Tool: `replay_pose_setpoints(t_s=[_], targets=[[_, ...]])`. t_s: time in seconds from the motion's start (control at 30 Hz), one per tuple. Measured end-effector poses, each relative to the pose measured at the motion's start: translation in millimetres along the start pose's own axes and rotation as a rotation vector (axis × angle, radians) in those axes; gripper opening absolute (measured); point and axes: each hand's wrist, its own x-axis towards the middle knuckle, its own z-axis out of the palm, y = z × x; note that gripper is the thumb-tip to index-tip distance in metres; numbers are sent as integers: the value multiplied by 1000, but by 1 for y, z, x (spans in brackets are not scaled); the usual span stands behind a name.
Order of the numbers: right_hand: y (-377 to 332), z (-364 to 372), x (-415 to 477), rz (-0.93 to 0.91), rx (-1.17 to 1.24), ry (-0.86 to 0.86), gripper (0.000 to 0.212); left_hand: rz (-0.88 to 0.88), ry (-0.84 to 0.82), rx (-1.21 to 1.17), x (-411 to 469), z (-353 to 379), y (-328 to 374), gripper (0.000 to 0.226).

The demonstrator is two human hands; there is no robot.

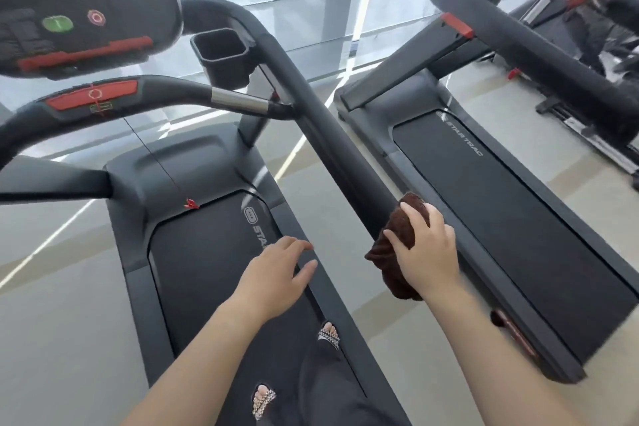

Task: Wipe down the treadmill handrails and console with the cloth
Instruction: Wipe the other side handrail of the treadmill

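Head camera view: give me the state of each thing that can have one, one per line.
Dark brown cloth: bunched, wrapped over the near end of the right handrail.
Right hand: pressing on the cloth.
Left hand: open, holding nothing.
Square black cup holder: looks empty.
Red safety clip: hanging by its cord.

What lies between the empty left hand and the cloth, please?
In the head view, only the treadmill's side rail lies between the left hand and cloth.
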Motion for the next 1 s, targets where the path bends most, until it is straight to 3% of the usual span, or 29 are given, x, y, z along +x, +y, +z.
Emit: replay_pose_setpoints(t_s=[0.2, 0.47, 0.6, 0.77, 1.0], targets=[[15, -7, -27, 18, 95, 36, 47, 49, 71, -15, 4, -12, 17, 31], [-7, -1, 20, -232, 38, -35, 44, -12, 206, -9, 13, -32, 33, 25], [-25, 14, 50, -209, -16, -81, 45, -59, 217, 13, 24, -32, 45, 26], [-39, 27, 87, -137, 85, -135, 47, -113, 231, 18, 28, -33, 48, 26], [-49, 32, 97, -180, 80, -108, 45, -155, 247, 2, 23, -35, 41, 26]])
